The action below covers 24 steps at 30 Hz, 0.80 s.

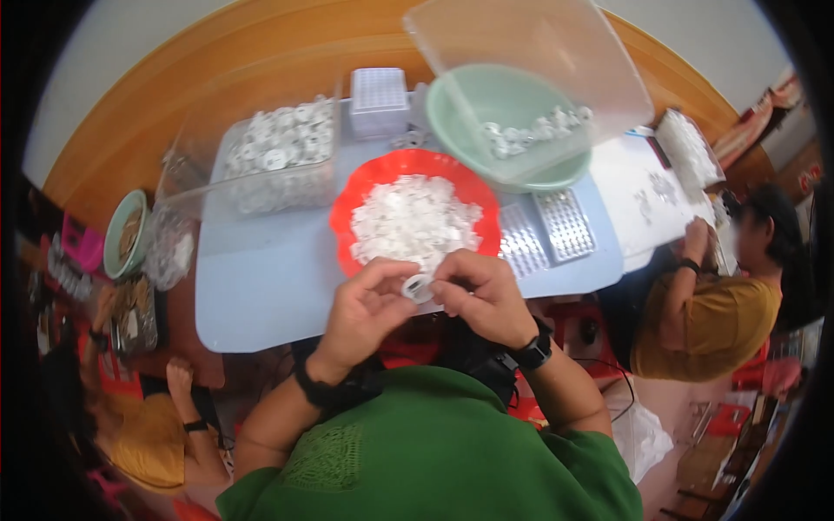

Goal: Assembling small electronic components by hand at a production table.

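Observation:
Between the thumb and fingers of my left hand (367, 311) is a small round white plastic piece (417, 288) with a dark middle. My right hand (483, 297) is closed in a pinch at the right side of that piece; anything between its fingertips is too small to make out. Both hands are over the table's near edge, just in front of a red wavy-rimmed bowl (345, 227). Small white plastic parts (415, 217) are heaped in the bowl.
A clear bin (287, 198) of round white pieces stands at the back left, beside a white grid-topped box (379, 102). A green basin (452, 113) under a clear lid (556, 52) is at the back right, near metallic-looking dotted trays (565, 224). People (708, 321) sit on both sides.

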### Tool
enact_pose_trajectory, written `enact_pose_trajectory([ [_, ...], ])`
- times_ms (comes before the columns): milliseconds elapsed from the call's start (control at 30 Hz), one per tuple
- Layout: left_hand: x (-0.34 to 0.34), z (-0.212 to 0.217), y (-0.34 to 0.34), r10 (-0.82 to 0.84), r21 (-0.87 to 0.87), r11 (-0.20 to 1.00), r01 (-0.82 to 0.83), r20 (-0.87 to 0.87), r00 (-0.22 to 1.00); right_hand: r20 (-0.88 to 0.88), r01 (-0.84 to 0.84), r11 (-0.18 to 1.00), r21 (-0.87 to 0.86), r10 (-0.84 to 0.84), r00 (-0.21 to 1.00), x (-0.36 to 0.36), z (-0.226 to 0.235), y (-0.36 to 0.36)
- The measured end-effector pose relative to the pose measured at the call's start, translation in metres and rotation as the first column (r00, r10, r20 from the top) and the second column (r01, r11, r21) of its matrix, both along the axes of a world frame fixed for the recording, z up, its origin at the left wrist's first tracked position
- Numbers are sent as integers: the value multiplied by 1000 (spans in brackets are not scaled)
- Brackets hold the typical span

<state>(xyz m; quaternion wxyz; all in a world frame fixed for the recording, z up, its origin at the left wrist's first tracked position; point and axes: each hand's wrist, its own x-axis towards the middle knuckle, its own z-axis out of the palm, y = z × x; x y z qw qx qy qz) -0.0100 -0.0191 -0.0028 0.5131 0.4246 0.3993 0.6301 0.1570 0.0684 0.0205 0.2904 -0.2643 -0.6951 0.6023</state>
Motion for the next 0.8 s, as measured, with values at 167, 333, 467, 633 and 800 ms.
enact_pose_trajectory([
  [167,-9,2,10,-256,-171,933,317,304,918,59,-102,973,209,91,994,10,7,11],
  [333,-7,4,19,-191,-246,928,278,327,926,65,52,979,195,-66,996,31,2,27],
  [467,-13,3,20,-148,-206,954,218,310,939,180,356,799,485,-490,853,89,-19,86],
  [633,-14,2,24,-103,-198,964,177,336,936,320,163,510,844,-725,610,131,-43,145],
  [800,-16,3,22,-105,-201,964,175,317,943,412,26,538,843,-675,613,125,-54,166],
])
